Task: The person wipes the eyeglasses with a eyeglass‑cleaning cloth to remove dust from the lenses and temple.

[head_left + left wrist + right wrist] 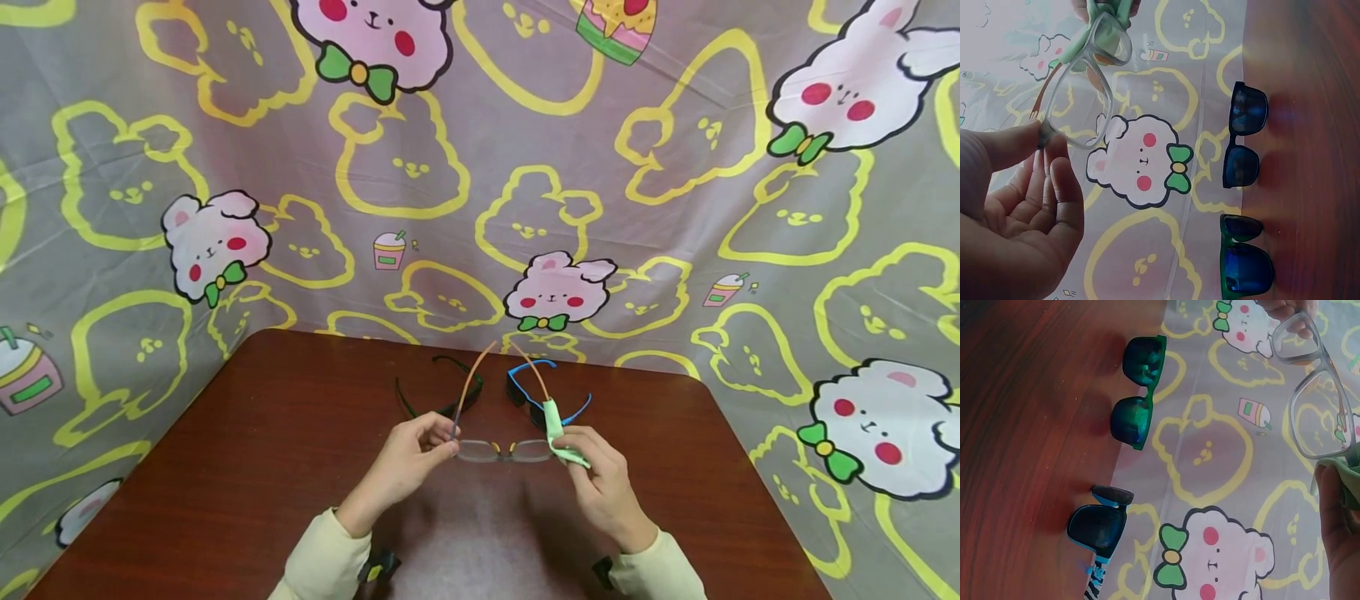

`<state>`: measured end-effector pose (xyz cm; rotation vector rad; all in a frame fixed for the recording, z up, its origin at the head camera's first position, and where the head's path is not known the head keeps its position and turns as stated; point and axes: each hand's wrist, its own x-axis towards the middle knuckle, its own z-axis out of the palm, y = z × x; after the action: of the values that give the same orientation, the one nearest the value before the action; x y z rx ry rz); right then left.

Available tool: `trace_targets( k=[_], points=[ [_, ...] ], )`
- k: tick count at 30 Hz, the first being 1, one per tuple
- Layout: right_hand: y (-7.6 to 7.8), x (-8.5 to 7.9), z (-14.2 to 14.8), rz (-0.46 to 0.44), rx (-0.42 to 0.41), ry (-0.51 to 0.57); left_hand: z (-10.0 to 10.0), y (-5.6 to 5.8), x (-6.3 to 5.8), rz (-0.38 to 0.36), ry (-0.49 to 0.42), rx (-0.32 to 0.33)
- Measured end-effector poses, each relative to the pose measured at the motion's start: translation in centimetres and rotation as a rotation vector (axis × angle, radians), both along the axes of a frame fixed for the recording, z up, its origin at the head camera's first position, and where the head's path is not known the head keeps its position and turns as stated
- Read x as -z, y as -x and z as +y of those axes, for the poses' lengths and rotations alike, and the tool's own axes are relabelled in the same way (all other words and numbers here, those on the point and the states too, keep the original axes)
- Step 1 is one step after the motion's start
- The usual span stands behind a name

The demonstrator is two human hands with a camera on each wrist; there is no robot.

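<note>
Holding a pair of clear-framed glasses (504,456) up in the air, just above a reddish-brown table (225,467), a person works on them with both bare hands. The glasses are unfolded, their orange-brown arms pointing away from the wearer of the camera. The left hand (408,454) pinches the left hinge corner between thumb and fingertips, its other fingers loosely bent. The right hand (600,475) has its thumb and fingers closed on a pale green cloth (553,421), which lies over the right hinge corner and the near part of that arm.

As for progress, the cloth seems to be in use on the right side; both lenses and the left arm are uncovered. Which parts have been wiped, if any, cannot be told (clear lenses give little away). Judging by the grip, the right arm is being worked on, and the glasses have yet to be set down.

Counted out: one pair of clear glasses, with two lenses and two arms; one cloth; two hands; and two pairs of sunglasses resting on the table beyond, apart from each other: green-framed sunglasses (1130,419) to the left and blue-framed sunglasses (1097,528) to the right, neither touched by a hand.
</note>
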<state>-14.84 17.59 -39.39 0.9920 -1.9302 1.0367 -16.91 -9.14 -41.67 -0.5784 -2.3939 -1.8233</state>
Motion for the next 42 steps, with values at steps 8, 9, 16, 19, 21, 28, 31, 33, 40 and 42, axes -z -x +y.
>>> trace_targets(
  k=[8, 9, 16, 19, 21, 28, 31, 33, 40, 42],
  points=[
    [0.0, 0.0, -0.1, 0.039, 0.017, 0.019, 0.1, -0.3, -0.5, 0.006, 0.046, -0.006],
    [0.0, 0.0, -0.1, 0.043, 0.017, 0.021, 0.1, -0.5, -0.9, 0.011, 0.056, -0.002],
    [0.0, 0.1, -0.2, 0.060, 0.017, 0.040, 0.2, -2.1, -3.5, 0.023, 0.094, -0.010],
    [0.1, 0.1, -0.2, 0.067, 0.017, 0.051, 0.2, -2.3, -3.9, 0.039, 0.089, -0.026],
    [0.1, 0.1, -0.2, 0.070, 0.016, 0.057, 0.3, -2.4, -4.0, 0.044, 0.081, -0.029],
    [0.1, 0.1, -0.2, 0.075, 0.017, 0.066, 0.2, -2.1, -3.7, 0.026, 0.073, -0.031],
    [0.2, 0.1, -0.2, 0.078, 0.006, 0.064, 0.2, -1.4, -2.6, 0.030, 0.069, -0.050],
    [0.2, 0.1, -0.2, 0.076, -0.006, 0.062, 0.2, -0.9, -1.7, 0.044, 0.068, -0.064],
    [0.1, 0.0, -0.2, 0.054, -0.010, 0.068, -0.1, -0.3, -0.4, 0.092, 0.060, -0.087],
    [0.1, 0.1, -0.1, 0.035, -0.007, 0.083, -0.1, -0.3, -0.4, 0.100, 0.061, -0.094]
  ],
)
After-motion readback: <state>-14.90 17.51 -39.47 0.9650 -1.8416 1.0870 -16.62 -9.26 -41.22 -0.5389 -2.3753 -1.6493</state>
